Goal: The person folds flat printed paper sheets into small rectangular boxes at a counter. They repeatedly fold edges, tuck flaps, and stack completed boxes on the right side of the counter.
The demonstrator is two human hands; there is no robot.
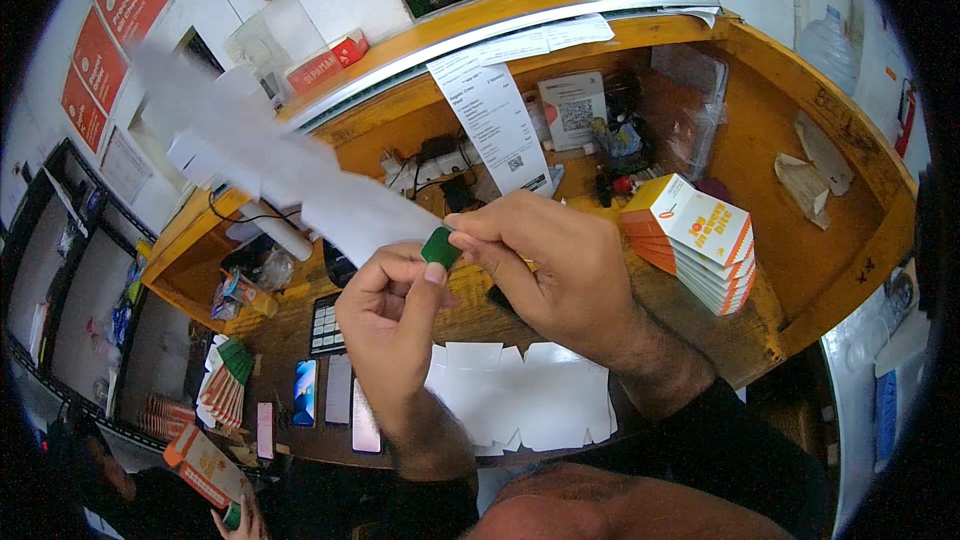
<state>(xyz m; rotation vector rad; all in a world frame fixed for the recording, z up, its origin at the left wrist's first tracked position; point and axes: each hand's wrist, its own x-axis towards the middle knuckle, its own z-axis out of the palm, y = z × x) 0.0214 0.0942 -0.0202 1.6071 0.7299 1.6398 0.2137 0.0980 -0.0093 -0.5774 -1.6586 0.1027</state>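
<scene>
A small green tab (441, 248) is pinched between my two hands, in front of a long white card sheet (365, 218) that stretches up and left and blurs with motion. My left hand (392, 305) closes on the tab, thumb pressed flat on its lower edge. My right hand (555, 262) pinches the tab's upper right corner between thumb and fingers. Whether tab and sheet are one piece, I cannot tell. Below my hands, several flat white card blanks (530, 395) lie stacked on the wooden desk (690, 325).
Folded orange-and-white cartons (695, 240) stand stacked at right. Phones (305, 392) and a dark keypad device (327, 324) lie at left. A printed receipt (490, 125) hangs from the shelf. Lower left, a co-worker's hand (240, 520) holds an orange-and-white carton (205, 465).
</scene>
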